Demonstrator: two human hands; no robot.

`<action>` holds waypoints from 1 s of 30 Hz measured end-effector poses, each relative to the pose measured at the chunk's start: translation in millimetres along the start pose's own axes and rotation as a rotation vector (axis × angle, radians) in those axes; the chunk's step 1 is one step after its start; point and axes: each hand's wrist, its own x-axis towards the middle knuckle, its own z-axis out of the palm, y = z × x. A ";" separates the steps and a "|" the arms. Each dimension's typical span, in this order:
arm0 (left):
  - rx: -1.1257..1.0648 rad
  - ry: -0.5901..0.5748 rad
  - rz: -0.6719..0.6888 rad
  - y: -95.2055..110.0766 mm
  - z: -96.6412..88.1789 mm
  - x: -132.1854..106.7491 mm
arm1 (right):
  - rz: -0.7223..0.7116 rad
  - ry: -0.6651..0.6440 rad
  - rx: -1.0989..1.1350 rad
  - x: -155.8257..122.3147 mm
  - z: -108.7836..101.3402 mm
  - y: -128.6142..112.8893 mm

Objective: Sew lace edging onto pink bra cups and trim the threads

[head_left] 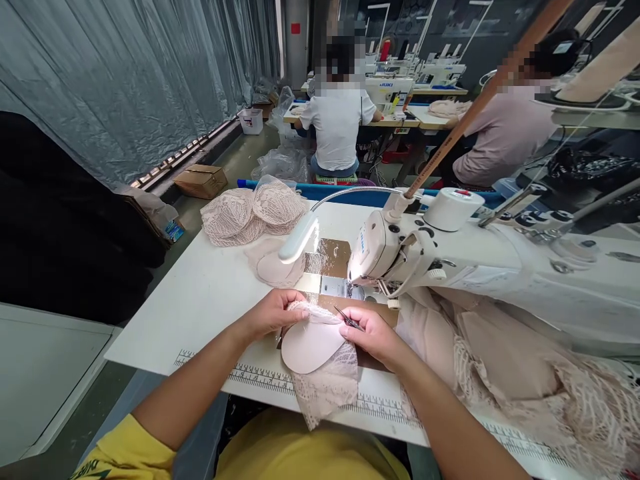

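Between my hands, at the front of the sewing table, is a pale pink bra cup (311,345) with a lace piece (327,390) hanging from it past the table edge. My left hand (277,313) pinches the lace at the cup's upper left. On the other side, my right hand (369,330) is closed around small dark thread snips (350,320), their tip pointing up and left. Its fingers also touch the cup's upper right edge. Just beyond my hands stands the white sewing machine (380,250), its needle area lit by a lamp (299,240).
Stacked lace cups (235,217) lie at the table's far left, with another cup (277,265) nearer. A heap of beige lace fabric (515,353) covers the right side. A slanted wooden pole (465,127) rises above the machine. Two people (335,127) sit at machines ahead.
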 end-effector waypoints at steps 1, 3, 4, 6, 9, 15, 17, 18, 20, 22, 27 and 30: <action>0.009 -0.017 0.004 1.1 -0.7 -0.4 | 0.000 0.000 -0.008 0.1 0.0 0.6; 0.052 -0.062 0.005 3.5 -2.0 -0.4 | -0.010 0.005 -0.027 0.8 0.2 2.7; 0.083 -0.080 -0.001 4.5 -2.5 0.2 | -0.019 0.010 -0.036 1.3 0.3 4.0; 0.147 -0.088 -0.012 5.4 -2.0 3.1 | -0.040 0.021 -0.055 2.4 0.5 6.6; 0.190 -0.068 0.002 3.2 2.7 11.1 | -0.068 0.026 -0.089 3.4 0.0 9.1; 0.125 -0.070 -0.042 -4.6 14.0 21.9 | -0.118 0.046 -0.208 4.0 -3.9 11.7; 0.069 -0.067 -0.066 -4.8 15.1 21.6 | -0.137 0.065 -0.242 4.8 -5.7 12.5; 0.047 -0.068 -0.074 -4.5 15.3 21.1 | -0.152 0.081 -0.259 5.3 -6.6 12.7; 0.028 -0.074 -0.079 -3.7 15.3 20.5 | -0.190 0.124 -0.301 6.6 -8.2 12.6; 0.024 -0.084 -0.075 -2.6 15.3 20.3 | -0.229 0.149 -0.348 7.8 -9.1 11.5; 0.007 -0.112 -0.073 -1.0 15.2 20.2 | -0.247 0.098 -0.342 7.8 -6.4 6.2; -0.016 -0.124 -0.081 -1.0 14.6 20.5 | -0.233 0.085 -0.328 6.5 -3.2 3.4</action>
